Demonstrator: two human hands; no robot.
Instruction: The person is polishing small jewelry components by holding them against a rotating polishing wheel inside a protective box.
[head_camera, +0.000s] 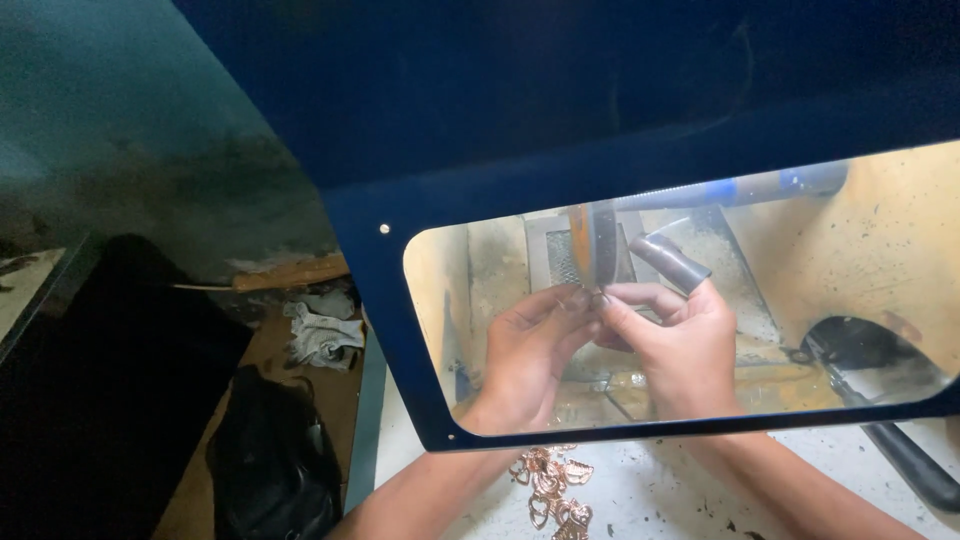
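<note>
both hands are working behind the clear window (800, 300) of a dark blue guard (500, 120), right at the edge of a spinning-type polishing wheel (597, 245) that is standing edge-on to the camera. the left hand (530, 350) is pinching closed on a tiny piece (590, 296) with thumb and fingertips, and the right hand (680, 340) is pinching the same piece from the other side, its thumb wearing a grey finger guard (668, 262). the piece is sitting just below the wheel, touching it or nearly so; which one is hard to say.

judging by how things are lying, the work is looking mid-way: one piece is at the wheel, while a heap of copper-coloured metal pieces (553, 490) is lying on the white worktop (680, 490) below the wheel, outside the guard. whether those are finished or waiting cannot be told.

the piece itself is almost wholly hidden by the fingertips, so its shape is not readable. the window is smeared and glaring, blurring the machine body behind the wheel. a black hose (880, 400) to the right of the wheel is running out of frame. left of the guard, crumpled grey rags (322, 335) and a black bag (275, 460) are lying in deep shadow, and both forearms are being cut off by the bottom edge.
</note>
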